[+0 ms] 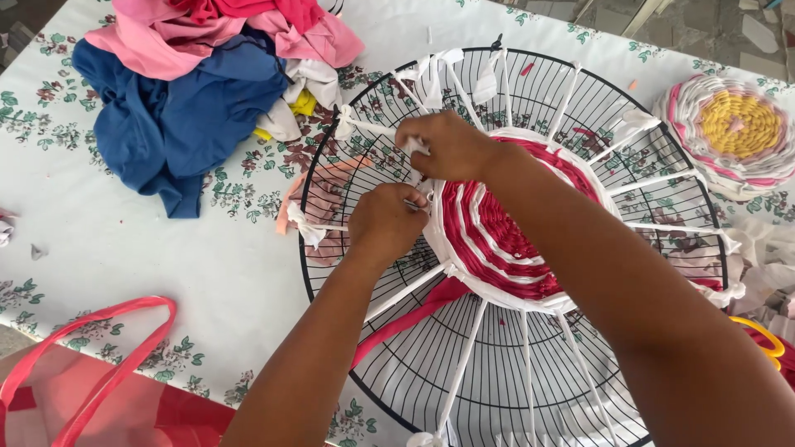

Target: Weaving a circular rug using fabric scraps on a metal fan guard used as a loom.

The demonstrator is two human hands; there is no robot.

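- Both hands meet at the left rim of the red-and-white woven round (505,240), stretched on the black wire fan guard (530,364) in the middle of the tabletop (141,248).
- Left hand (385,222): grip pinched shut on a white fabric strip (424,189).
- Right hand (443,145), just above, closed on the same strip, which runs up between them.
- Cloth pile (190,91) at the far left corner.

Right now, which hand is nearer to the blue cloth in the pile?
Left. The left hand works at the left edge of the red and white weaving, on the side of the blue cloth. The right hand sits slightly farther right, above it.
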